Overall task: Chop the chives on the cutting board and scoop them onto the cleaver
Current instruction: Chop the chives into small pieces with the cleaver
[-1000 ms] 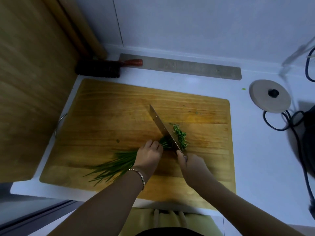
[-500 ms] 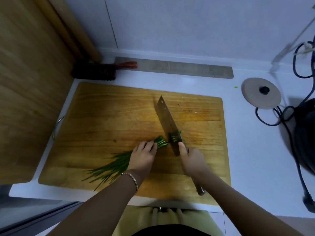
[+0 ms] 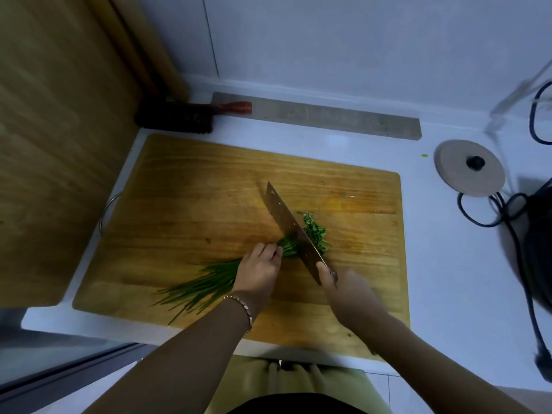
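A bunch of green chives (image 3: 206, 283) lies across the wooden cutting board (image 3: 191, 198), tips fanning toward the front left. My left hand (image 3: 259, 268) presses down on the bunch near its cut end. My right hand (image 3: 343, 283) grips the handle of the cleaver (image 3: 291, 230), whose blade stands edge-down against the cut end of the bunch. To the right of the blade sits a small pile of chopped chives (image 3: 315, 231). The handle itself is hidden in my fist.
A dark brush with a red handle (image 3: 191, 115) and a long grey stone slab (image 3: 328, 118) lie behind the board. A round beige lid (image 3: 469, 167) and black cables (image 3: 490, 210) sit on the white counter at the right. A wooden panel (image 3: 53, 144) rises on the left.
The cleaver was lifted and tilted flat half a second ago; now it stands edge-down on the chives again. My left hand has stayed on the bunch.
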